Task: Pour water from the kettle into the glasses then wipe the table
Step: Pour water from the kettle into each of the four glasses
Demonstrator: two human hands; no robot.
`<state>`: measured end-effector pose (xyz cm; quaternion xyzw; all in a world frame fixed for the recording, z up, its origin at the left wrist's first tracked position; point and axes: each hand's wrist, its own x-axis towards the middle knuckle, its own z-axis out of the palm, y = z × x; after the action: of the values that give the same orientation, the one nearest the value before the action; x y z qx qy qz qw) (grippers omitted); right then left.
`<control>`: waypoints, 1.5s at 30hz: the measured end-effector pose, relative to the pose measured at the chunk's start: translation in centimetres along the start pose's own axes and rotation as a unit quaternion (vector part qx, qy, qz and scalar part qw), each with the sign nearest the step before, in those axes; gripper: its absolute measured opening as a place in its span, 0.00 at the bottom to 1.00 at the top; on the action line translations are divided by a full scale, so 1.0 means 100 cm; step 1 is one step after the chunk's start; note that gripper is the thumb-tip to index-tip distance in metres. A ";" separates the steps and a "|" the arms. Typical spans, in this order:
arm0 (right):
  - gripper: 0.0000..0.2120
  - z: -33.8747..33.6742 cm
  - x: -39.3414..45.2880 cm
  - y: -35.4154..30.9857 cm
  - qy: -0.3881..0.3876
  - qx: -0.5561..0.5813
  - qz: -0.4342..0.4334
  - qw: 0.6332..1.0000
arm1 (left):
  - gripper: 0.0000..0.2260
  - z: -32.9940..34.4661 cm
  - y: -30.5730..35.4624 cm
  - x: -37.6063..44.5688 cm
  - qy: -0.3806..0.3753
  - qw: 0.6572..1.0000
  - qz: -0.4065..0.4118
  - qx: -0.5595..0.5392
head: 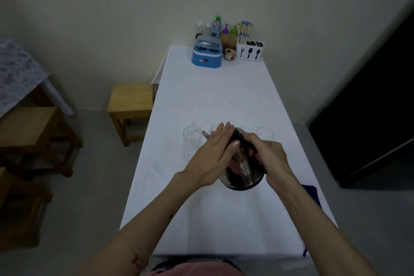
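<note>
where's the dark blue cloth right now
In the head view the dark blue cloth lies at the right edge of the white table, just beyond the person's right forearm, nearer than the steel kettle.

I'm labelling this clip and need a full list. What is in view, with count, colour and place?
kettle: one, steel with black handle, tilted near table centre, spout toward the leftmost glass
glasses: at least three, clear, in a row behind the kettle
table: one, white cloth
cloth: one, dark blue, right table edge
blue box: one, far end
bottles: several, far end by wall
cutlery holder: one, white, far right
small jar: one, beside the holder
stools: wooden, left of table
left hand: flat on the kettle's top
right hand: fingers wrapped around the handle
</note>
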<state>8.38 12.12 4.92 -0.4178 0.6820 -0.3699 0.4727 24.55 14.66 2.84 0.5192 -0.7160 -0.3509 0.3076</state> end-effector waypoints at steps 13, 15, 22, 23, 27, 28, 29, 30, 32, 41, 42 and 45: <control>0.26 0.005 0.011 -0.005 -0.027 -0.018 0.008 0.999 | 0.25 -0.002 -0.009 0.006 0.013 1.000 -0.018 0.009; 0.26 0.007 0.013 -0.004 -0.032 -0.019 0.010 0.999 | 0.25 -0.003 -0.010 0.007 0.010 1.000 -0.019 0.009; 0.23 0.010 0.013 -0.005 -0.031 -0.024 0.009 0.999 | 0.26 -0.005 -0.012 0.007 0.006 1.000 -0.025 0.012; 0.22 0.011 0.013 -0.005 -0.032 -0.024 0.009 0.999 | 0.26 -0.005 -0.013 0.007 0.005 1.000 -0.026 0.012; 0.22 0.011 0.010 -0.007 -0.034 -0.027 0.008 0.999 | 0.26 -0.005 -0.013 0.007 0.004 1.000 -0.025 0.013; 0.22 0.012 0.010 -0.008 -0.035 -0.028 0.007 0.999 | 0.26 -0.005 -0.013 0.007 0.005 1.000 -0.025 0.014; 0.21 0.012 0.010 -0.008 -0.035 -0.029 0.006 0.999 | 0.26 -0.005 -0.014 0.007 0.005 1.000 -0.025 0.016; 0.21 0.012 0.009 -0.009 -0.034 -0.031 0.005 0.999 | 0.26 -0.005 -0.014 0.007 0.006 1.000 -0.025 0.017; 0.20 0.012 0.009 -0.009 -0.032 -0.033 0.004 0.999 | 0.26 -0.004 -0.014 0.007 0.005 1.000 -0.026 0.015; 0.20 0.015 0.007 -0.012 -0.034 -0.043 0.005 0.998 | 0.26 -0.006 -0.018 0.007 0.004 1.000 -0.027 0.013; 0.20 0.015 0.007 -0.012 -0.033 -0.045 0.006 0.998 | 0.26 -0.006 -0.018 0.007 0.004 1.000 -0.027 0.013; 0.20 0.016 0.006 -0.012 -0.033 -0.045 0.009 0.998 | 0.26 -0.006 -0.020 0.007 0.006 1.000 -0.027 0.014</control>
<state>10.06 10.90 5.33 -0.4444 0.6859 -0.3206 0.4788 25.86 13.45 1.57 0.5450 -0.7045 -0.3459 0.2950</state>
